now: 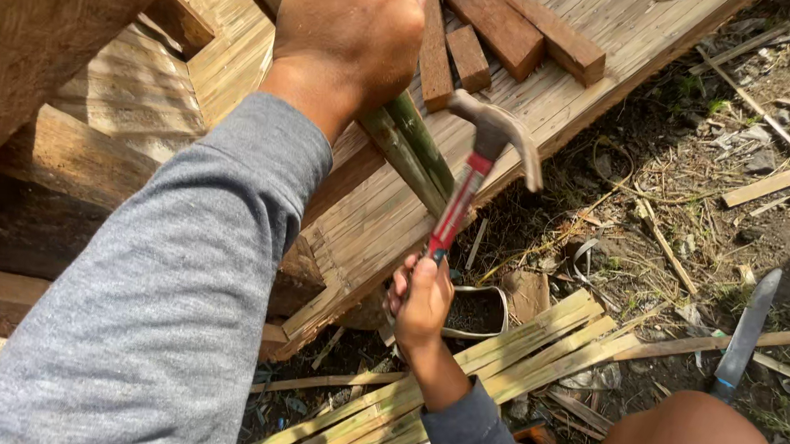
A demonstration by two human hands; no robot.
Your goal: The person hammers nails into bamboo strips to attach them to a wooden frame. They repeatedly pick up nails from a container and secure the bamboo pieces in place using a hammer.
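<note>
My left hand, on a grey-sleeved arm, is clenched around a green bamboo pole that slants down over a flattened bamboo panel. Lower down, my right hand grips the red handle of a claw hammer. The hammer is raised, with its metal head just right of the pole and the claw pointing right. The pole's upper end is hidden behind my left hand.
Several short wooden blocks lie on the panel at the top. A bundle of split bamboo slats lies on the dirt, with a small metal tin beside it. A long knife rests on the ground at right, above my bare knee. A thick timber beam stands at left.
</note>
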